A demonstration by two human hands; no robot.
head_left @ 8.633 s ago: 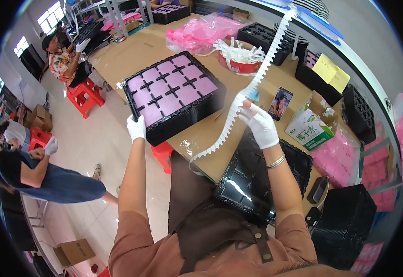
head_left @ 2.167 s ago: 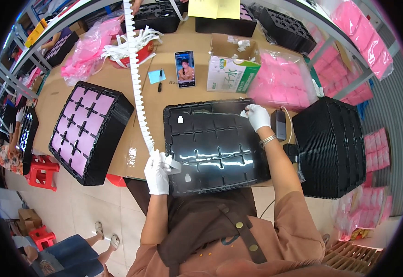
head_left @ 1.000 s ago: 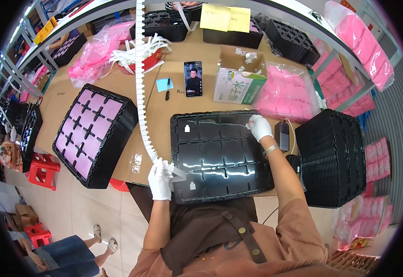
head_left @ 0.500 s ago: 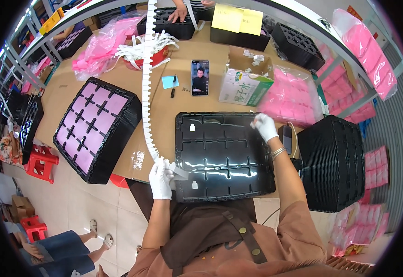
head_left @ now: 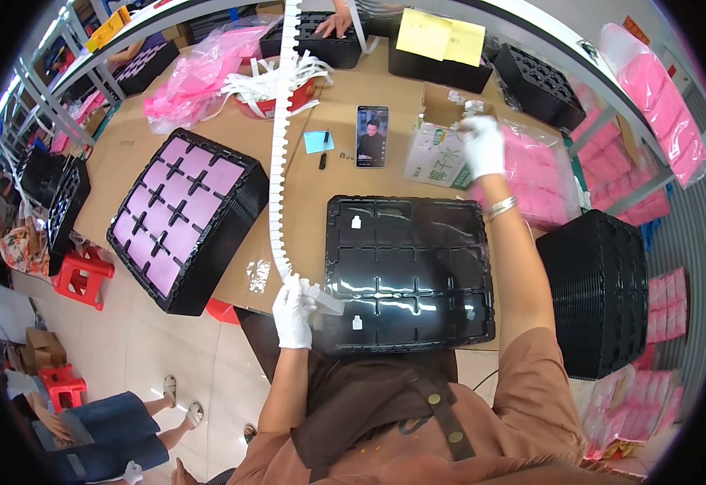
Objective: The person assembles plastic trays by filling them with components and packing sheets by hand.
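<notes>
My left hand (head_left: 292, 314), in a white glove, pinches the lower end of a long white strip of labels (head_left: 281, 162) at the near left edge of a black plastic tray (head_left: 410, 271). Two small white labels, an upper one (head_left: 356, 222) and a lower one (head_left: 358, 322), stick to the tray's left side. Reaching past the tray's far right corner, my gloved right hand (head_left: 485, 151) is at the opening of a cardboard carton (head_left: 436, 153). White scraps (head_left: 473, 106) lie at the carton's top, close to my right fingertips. Those fingers are blurred, so what they hold cannot be made out.
On the left stands a tray stack with pink pieces (head_left: 177, 214); at right, a tall black tray stack (head_left: 600, 295). Beyond lie a phone (head_left: 372, 136), a blue note pad (head_left: 318, 141), a red basket of white strips (head_left: 276, 103) and pink packs (head_left: 531, 174). Another person's hand (head_left: 337, 23) works opposite.
My right hand has moved from the tray's far right corner up to the carton. My left hand keeps its hold on the strip. The whole view has shifted slightly.
</notes>
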